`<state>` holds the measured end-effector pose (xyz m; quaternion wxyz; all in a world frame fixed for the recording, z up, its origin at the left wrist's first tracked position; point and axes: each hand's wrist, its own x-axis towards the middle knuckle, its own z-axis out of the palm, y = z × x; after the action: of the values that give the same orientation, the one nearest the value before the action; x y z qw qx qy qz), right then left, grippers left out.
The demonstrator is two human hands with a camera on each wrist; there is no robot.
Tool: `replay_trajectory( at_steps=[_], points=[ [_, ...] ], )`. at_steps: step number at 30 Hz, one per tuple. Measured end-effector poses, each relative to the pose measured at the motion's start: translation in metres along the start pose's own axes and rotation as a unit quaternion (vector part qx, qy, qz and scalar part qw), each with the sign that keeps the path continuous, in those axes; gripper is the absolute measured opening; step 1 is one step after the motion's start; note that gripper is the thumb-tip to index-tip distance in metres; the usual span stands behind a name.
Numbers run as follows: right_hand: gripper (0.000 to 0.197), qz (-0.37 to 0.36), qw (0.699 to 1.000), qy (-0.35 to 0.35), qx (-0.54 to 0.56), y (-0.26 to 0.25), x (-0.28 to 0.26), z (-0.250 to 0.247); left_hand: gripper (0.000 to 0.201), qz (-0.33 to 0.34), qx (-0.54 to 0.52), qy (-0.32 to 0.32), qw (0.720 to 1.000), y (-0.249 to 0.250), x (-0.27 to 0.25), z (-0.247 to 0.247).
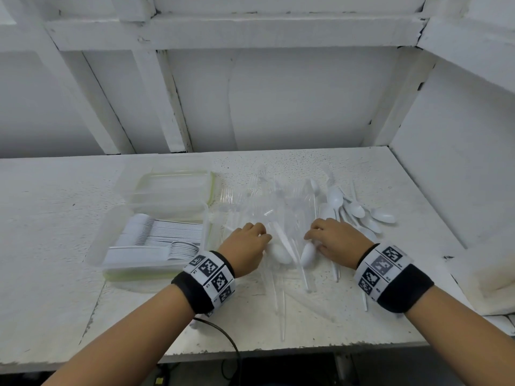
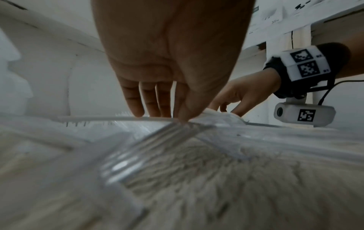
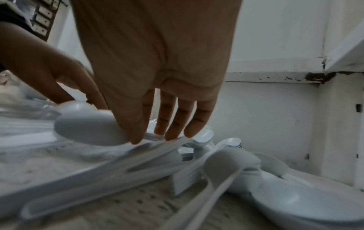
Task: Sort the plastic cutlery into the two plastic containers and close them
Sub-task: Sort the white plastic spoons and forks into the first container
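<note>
On the white table [image 1: 348, 168], much is hard to read: clear forks [image 1: 250, 201] in the middle pile blend into the surface, their count impossible to tell. Table front edge cuts off near the bottom of the head view; a black cable [image 1: 223, 335] drops below it.

Near container [image 1: 111, 246], left side, open, with white spoons [image 1: 167, 235] stacked in rows inside. Far container [image 1: 172, 188] just behind it, clear; contents cannot be made out. Lids not clearly told apart from the tubs.

Loose white spoons [image 1: 359, 213] scattered at right of the pile, some lying partly under the right hand.

Left hand [image 1: 245, 246] palm down on the pile's left part. Left wrist view: fingers [image 2: 135, 99] nearly straight, close together, tips down on a white handle [image 2: 118, 119]; the thumb presses at the same spot. Whether it pinches or only presses, cannot tell. A spoon bowl [image 1: 278, 253] lies just beside this hand.

Right hand [image 1: 334, 240] palm down, well near the left, a spoon [image 1: 308, 254] at its thumb side. Right wrist view: fingers [image 3: 177, 118] slightly apart, extended, tips touching white handles; thumb rests against the spoon's bowl [image 3: 88, 124]. Grip not confirmed.

Foregrounds of both wrist views blurred.
</note>
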<state>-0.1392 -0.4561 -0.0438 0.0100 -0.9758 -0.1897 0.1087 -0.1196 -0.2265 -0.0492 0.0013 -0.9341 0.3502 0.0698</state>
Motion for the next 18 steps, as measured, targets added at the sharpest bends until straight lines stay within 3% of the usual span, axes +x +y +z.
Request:
replay_trajectory(
  at_steps=[4,8,11,18],
  points=[
    [0.011,-0.062,0.995,0.071,-0.019,0.000,0.001,-0.003,0.031,-0.008,0.000,0.020,1.000,-0.002,-0.001,0.001],
    [0.008,-0.103,0.985,0.127,0.046,0.004,-0.003,0.001,0.030,-0.005,-0.073,0.076,0.994,-0.006,-0.002,-0.001],
    [0.028,-0.097,0.971,0.172,0.131,0.002,-0.006,-0.003,0.026,-0.032,-0.189,0.129,0.973,-0.010,-0.002,-0.009],
    [0.026,-0.076,0.935,0.264,0.223,-0.007,-0.011,-0.009,0.016,-0.114,-0.381,0.151,0.905,-0.011,-0.001,-0.021]
  ],
)
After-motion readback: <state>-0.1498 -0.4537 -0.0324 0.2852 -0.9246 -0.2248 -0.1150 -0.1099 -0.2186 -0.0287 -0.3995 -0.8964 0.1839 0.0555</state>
